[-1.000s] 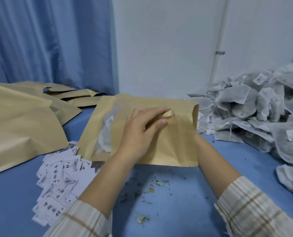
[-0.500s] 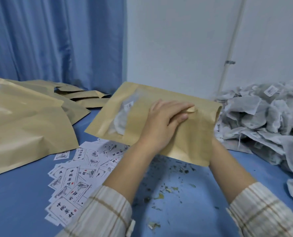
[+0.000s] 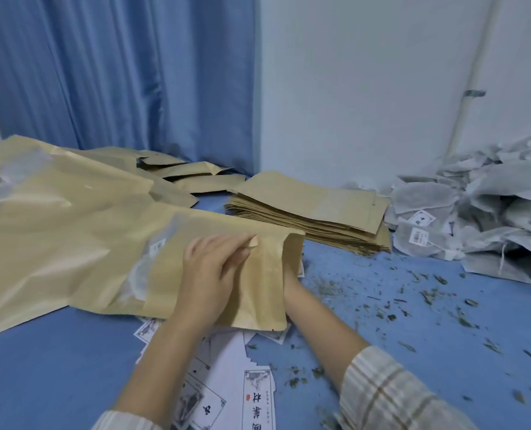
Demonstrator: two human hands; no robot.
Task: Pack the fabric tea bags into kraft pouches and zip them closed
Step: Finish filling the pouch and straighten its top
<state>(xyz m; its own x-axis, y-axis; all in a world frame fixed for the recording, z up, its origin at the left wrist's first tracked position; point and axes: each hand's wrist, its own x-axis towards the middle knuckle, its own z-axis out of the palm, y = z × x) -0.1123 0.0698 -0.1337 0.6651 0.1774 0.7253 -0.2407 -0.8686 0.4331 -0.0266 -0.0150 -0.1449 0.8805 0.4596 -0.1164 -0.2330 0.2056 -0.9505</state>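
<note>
blue table (image 3: 56, 367), left hand (image 3: 210, 274) gripping pouch (image 3: 258, 293)

Your clearest lane is the bare blue tabletop (image 3: 428, 305) to the right, littered only with loose green tea-leaf crumbs (image 3: 425, 293) (flat, no hindrance). Beyond it, the heaped grey fabric tea bags (image 3: 490, 212) block the far right corner. Straight ahead, the flat stack of tan kraft pouches (image 3: 314, 209) fills the middle. To your left, large crumpled kraft pouches (image 3: 50, 231) cover the table up to the blue curtain (image 3: 118, 72). Near you, scattered white printed paper labels (image 3: 236, 383) lie between your forearms. The near left corner is open.
</note>
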